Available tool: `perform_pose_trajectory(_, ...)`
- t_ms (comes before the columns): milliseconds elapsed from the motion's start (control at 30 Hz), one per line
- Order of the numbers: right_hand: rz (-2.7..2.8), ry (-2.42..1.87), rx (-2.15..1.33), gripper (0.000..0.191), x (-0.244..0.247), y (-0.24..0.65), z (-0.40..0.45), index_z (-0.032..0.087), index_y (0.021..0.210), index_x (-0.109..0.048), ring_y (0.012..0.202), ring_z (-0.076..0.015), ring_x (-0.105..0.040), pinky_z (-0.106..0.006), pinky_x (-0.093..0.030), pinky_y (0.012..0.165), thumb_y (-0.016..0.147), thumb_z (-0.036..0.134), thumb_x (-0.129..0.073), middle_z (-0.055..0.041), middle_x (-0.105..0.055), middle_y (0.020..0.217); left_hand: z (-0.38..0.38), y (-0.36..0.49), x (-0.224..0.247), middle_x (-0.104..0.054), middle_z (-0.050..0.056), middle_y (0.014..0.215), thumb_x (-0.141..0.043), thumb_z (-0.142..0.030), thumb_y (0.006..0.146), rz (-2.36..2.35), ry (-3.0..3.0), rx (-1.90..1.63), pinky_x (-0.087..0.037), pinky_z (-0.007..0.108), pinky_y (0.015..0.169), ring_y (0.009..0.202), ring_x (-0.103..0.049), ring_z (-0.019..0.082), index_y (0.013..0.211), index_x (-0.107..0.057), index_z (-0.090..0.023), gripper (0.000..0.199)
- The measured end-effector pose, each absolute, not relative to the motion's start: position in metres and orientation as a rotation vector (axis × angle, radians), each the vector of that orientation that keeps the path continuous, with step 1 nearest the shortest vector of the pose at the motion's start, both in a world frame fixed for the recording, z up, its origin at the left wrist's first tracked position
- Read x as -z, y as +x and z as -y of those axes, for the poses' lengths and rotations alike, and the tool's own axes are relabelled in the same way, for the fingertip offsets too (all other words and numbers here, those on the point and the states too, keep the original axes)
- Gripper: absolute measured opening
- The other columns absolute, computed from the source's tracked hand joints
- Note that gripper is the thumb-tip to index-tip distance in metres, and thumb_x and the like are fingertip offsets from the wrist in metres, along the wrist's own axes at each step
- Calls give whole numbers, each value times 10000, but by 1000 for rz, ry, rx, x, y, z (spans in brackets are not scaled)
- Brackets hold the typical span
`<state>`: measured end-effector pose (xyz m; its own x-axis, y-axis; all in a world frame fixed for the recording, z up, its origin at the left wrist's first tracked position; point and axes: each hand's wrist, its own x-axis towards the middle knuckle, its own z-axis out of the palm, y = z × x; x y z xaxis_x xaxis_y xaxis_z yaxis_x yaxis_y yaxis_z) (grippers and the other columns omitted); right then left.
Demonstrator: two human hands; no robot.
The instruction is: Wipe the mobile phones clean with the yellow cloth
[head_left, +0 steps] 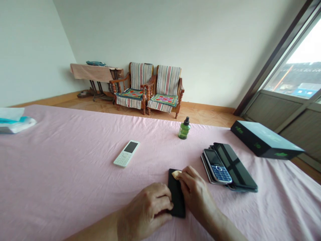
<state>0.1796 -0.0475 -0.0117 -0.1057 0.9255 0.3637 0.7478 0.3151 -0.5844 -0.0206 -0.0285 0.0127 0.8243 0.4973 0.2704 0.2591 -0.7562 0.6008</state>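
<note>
1. We observe the left hand (150, 209) with fingers bent, their tips on the left side of a black phone-like device (178, 198); we cannot tell how firmly it grips.
2. We find the right hand (195, 187) pinching a small beige cloth (176, 174) against the device's far end.
3. We note the device lying flat on a pink sheet (75, 160), between both hands.
4. To the right, we record a blue keypad phone (218, 167) atop another device, just beside a glossy dark tablet (235, 165).
5. Farther left, we see a white keypad phone (127, 154), face up.
6. Beyond, we log an upright green bottle (184, 130) and, at right, a black box (267, 139).
7. Against the far wall, we register two wooden chairs (168, 82) with striped covers.
</note>
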Motion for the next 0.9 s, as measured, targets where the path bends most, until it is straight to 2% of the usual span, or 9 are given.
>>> perform_pose_trajectory(267, 1907, -1458, -306, 267, 5, 182, 41, 195, 858, -657, 786, -173, -555, -287, -455, 728, 924, 76, -427, -45, -573, 822, 29, -19, -12, -630, 31, 966, -704, -70, 791, -543, 2501, -581, -468, 283, 811, 906, -571, 176, 912, -657, -165, 161)
perform_pose_trajectory(633, 1962, -1375, -388, 281, -7, 191, 34, 201, 894, -710, 787, -158, -575, -269, -454, 688, 935, 109, -448, -38, -592, 822, 29, -18, -10, -628, 32, 974, -678, -97, 815, -548, 2481, -601, -471, 287, 807, 903, -577, 177, 931, -662, -184, 146)
perform_pose_trajectory(900, 2003, -1348, -435, 315, -6, 193, 29, 228, 968, -712, 823, -156, -581, -268, -454, 702, 926, 64, -447, -32, -603, 852, 30, -17, -10, -620, 33, 971, -681, -72, 799, -569, 2455, -592, -480, 284, 808, 899, -581, 176, 919, -657, -180, 163)
